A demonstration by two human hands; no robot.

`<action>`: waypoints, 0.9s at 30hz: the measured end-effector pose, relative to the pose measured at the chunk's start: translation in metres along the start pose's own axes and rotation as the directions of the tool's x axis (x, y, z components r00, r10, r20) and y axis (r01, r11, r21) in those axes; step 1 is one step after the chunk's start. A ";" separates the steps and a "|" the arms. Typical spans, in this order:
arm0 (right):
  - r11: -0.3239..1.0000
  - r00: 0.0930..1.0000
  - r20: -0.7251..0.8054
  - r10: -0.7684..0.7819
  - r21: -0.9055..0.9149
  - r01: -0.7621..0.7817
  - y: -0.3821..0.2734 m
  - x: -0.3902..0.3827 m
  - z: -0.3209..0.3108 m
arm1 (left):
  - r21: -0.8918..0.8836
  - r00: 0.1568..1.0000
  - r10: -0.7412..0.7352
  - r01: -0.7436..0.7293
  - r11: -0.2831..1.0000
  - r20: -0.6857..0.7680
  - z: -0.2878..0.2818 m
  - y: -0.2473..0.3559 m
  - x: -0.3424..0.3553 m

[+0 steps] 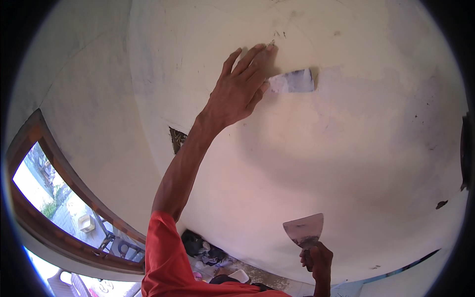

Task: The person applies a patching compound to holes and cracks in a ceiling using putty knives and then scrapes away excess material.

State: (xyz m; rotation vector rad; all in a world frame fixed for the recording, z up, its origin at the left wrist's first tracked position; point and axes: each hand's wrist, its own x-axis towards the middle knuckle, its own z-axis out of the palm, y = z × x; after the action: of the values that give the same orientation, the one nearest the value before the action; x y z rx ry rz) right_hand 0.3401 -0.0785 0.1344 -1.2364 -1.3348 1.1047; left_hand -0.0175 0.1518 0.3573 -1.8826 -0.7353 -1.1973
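My left hand reaches up against the cream wall, its arm in a red sleeve. It holds a putty knife, whose blade, smeared with white, sticks out to the right beside the thumb and lies close to the wall. The handle is hidden behind the hand, and some fingers are stretched out. Low on the right, my right hand grips the dark handle of a wider putty knife, its blade pointing up. A pale lilac patch marks the wall right of the left hand's blade.
A ragged hole opens in the wall beside my left forearm. On the left is a wood-framed window, with a chair outside. Dark bags and clutter lie on the floor below. Something dark stands at the right edge.
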 end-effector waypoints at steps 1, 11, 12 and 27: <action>1.000 1.000 0.016 0.016 -0.002 -0.016 0.001 0.002 0.003 | 0.003 1.000 0.000 0.000 1.000 0.000 0.001 0.000 0.002; 0.998 0.996 0.055 0.067 0.015 -0.068 0.015 -0.006 0.005 | -0.047 0.994 -0.108 0.110 0.993 0.029 0.011 0.010 -0.020; 0.998 0.996 0.058 0.066 0.017 -0.068 0.017 -0.006 0.004 | -0.048 0.996 -0.092 0.091 0.995 -0.006 0.012 0.010 -0.017; 0.989 0.981 0.153 0.120 0.069 -0.132 0.037 0.001 0.001 | -0.635 0.759 -0.613 0.588 0.501 0.218 -0.007 0.055 -0.026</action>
State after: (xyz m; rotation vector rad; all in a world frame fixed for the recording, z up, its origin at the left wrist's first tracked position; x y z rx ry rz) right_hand 0.3437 -0.0748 0.0978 -1.2130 -1.3243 1.3490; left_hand 0.0122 0.1149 0.3191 -2.2355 -1.1020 -2.1938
